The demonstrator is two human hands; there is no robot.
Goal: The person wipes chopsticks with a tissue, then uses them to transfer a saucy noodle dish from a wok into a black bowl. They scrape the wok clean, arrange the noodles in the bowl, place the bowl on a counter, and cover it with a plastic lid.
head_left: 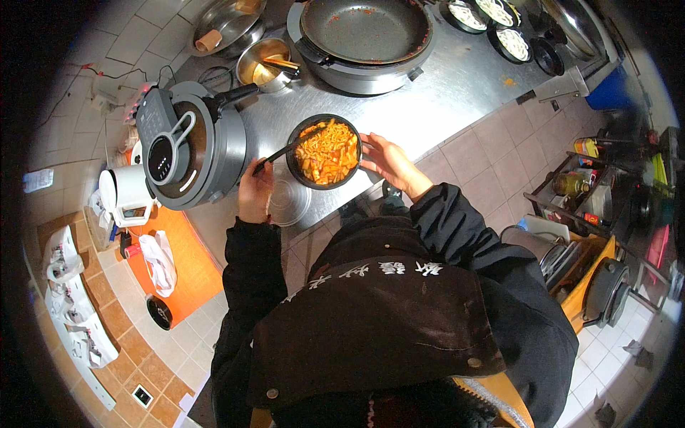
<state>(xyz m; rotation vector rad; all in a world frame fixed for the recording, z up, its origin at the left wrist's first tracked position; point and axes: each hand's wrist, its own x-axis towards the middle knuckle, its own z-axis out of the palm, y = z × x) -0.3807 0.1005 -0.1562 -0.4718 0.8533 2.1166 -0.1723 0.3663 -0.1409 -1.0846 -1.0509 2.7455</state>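
Note:
A round black bowl of noodles in reddish sauce rests near the front edge of the steel counter. My left hand is closed around the handle of a black utensil, whose far end reaches into the noodles from the left; the end's shape is partly hidden by the food. At the bowl's right side, the fingers and thumb of my right hand grip its edge. A clear round lid lies on the counter between my left hand and the bowl.
Left of the bowl stands a grey cooker with a control panel. Behind are a metal pot, a large dark pan on a round base, and black bowls of pale noodles. A shelf stands on the right.

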